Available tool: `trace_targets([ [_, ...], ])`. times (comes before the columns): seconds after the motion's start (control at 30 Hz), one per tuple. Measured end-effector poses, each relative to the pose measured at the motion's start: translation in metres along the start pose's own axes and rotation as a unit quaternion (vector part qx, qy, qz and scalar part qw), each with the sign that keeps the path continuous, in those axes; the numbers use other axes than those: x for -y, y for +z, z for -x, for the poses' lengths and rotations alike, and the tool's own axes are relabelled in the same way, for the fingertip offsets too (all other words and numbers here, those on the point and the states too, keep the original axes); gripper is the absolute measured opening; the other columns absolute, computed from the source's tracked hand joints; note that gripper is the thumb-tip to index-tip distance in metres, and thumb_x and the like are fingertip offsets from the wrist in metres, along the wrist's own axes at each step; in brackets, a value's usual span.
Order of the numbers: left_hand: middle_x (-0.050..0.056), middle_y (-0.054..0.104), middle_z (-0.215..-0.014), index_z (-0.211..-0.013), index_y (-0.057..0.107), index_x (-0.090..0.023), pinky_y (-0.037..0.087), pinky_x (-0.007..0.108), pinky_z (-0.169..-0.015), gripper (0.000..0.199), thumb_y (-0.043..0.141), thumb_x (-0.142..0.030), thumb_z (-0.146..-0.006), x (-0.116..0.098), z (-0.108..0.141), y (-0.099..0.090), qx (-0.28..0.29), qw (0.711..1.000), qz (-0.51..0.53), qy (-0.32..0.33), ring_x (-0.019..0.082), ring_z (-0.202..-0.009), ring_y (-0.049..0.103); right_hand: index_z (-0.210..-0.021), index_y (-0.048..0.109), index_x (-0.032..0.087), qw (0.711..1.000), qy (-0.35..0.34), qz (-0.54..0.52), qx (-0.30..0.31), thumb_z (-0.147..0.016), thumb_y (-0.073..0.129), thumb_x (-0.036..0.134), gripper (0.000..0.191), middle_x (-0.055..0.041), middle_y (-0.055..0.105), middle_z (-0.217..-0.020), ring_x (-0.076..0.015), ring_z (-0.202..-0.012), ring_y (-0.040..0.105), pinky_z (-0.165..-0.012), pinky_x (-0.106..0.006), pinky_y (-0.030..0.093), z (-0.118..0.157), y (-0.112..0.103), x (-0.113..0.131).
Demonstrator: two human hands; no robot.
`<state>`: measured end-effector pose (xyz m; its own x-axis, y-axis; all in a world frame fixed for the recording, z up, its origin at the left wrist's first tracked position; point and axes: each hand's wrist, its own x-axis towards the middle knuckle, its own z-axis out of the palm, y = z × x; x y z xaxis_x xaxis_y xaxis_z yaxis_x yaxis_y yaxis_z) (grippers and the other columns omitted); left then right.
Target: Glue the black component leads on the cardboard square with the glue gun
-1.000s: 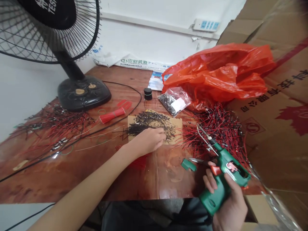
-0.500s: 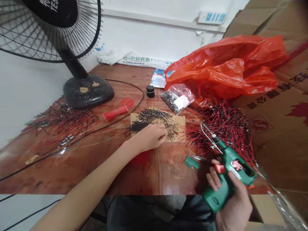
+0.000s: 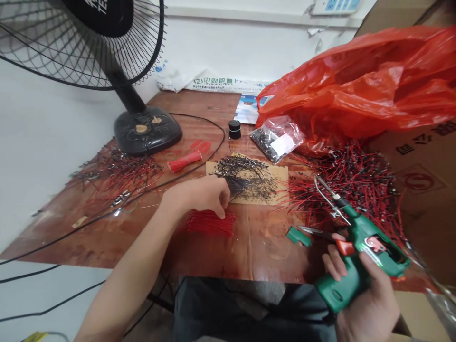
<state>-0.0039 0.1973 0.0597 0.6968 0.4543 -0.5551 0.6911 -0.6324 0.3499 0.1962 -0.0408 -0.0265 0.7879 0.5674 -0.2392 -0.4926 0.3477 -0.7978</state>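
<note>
My left hand [image 3: 204,192] is closed, thumb against curled fingers, at the left edge of a cardboard piece [image 3: 282,176]. What it pinches, if anything, is too small to make out. Small black-leaded parts [image 3: 245,167] lie in a heap on the cardboard. Just below the hand lies a row of cut red wires [image 3: 212,225]. My right hand [image 3: 377,297] wraps round the handle of a green soldering gun [image 3: 363,237] with a red trigger. Its metal tip points up and left, over a pile of red and black wired parts [image 3: 363,185].
A green plastic piece [image 3: 298,236] and a metal blade [image 3: 313,232] lie near the gun. Behind are a black spool [image 3: 234,129], a clear bag [image 3: 278,140] and a red plastic bag [image 3: 349,99]. A fan [image 3: 147,130] stands left, and a black cable [image 3: 142,194] crosses the table.
My left hand has moved left from the middle of the cardboard to its left edge, uncovering more of the red wires. The view has shifted. My right hand still holds the soldering gun.
</note>
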Motion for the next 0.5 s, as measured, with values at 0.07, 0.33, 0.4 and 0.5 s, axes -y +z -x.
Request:
trace_targets([
  [0.07,-0.003,0.07,-0.074,-0.077,0.074,-0.022,0.038,0.02,-0.057,0.012,0.073,-0.031,-0.07,0.0004,-0.002,0.0027,-0.003,1.0,-0.012,0.001,0.01,-0.064,0.059,-0.105,0.068,0.011,1.0,0.001,0.003,-0.007,-0.086,0.046,0.016,0.029,-0.0113,0.06,-0.093,-0.0089,-0.052,0.039,-0.043,-0.021,0.031,-0.0001,0.0001,-0.0003],
  [0.33,-0.002,0.069,-0.073,-0.076,0.075,-0.024,0.039,0.02,-0.058,0.013,0.064,-0.028,-0.072,0.0019,-0.0026,0.0053,-0.016,0.999,-0.026,0.014,0.01,-0.063,0.058,-0.103,0.066,0.009,1.0,0.001,0.007,-0.01,-0.085,0.046,0.016,0.027,-0.0113,0.059,-0.093,-0.0079,-0.051,0.037,-0.043,-0.02,0.03,-0.0011,0.0011,0.0004],
  [0.4,-0.002,0.069,-0.074,-0.076,0.075,-0.024,0.039,0.02,-0.058,0.013,0.063,-0.027,-0.072,0.0017,-0.0026,0.0048,-0.017,0.999,-0.024,0.018,0.009,-0.063,0.058,-0.103,0.066,0.01,1.0,0.002,0.008,-0.01,-0.085,0.046,0.017,0.027,-0.0115,0.06,-0.093,-0.0082,-0.051,0.037,-0.043,-0.021,0.031,-0.0013,0.0008,0.0003],
  [0.5,-0.002,0.07,-0.076,-0.078,0.075,-0.023,0.039,0.019,-0.059,0.013,0.063,-0.026,-0.073,0.0009,-0.0023,0.0026,-0.012,1.0,-0.016,0.017,0.009,-0.064,0.058,-0.107,0.065,0.011,1.0,0.001,0.005,-0.006,-0.086,0.047,0.017,0.029,-0.0111,0.06,-0.094,-0.0083,-0.052,0.037,-0.043,-0.021,0.031,-0.0014,0.0001,-0.0001],
])
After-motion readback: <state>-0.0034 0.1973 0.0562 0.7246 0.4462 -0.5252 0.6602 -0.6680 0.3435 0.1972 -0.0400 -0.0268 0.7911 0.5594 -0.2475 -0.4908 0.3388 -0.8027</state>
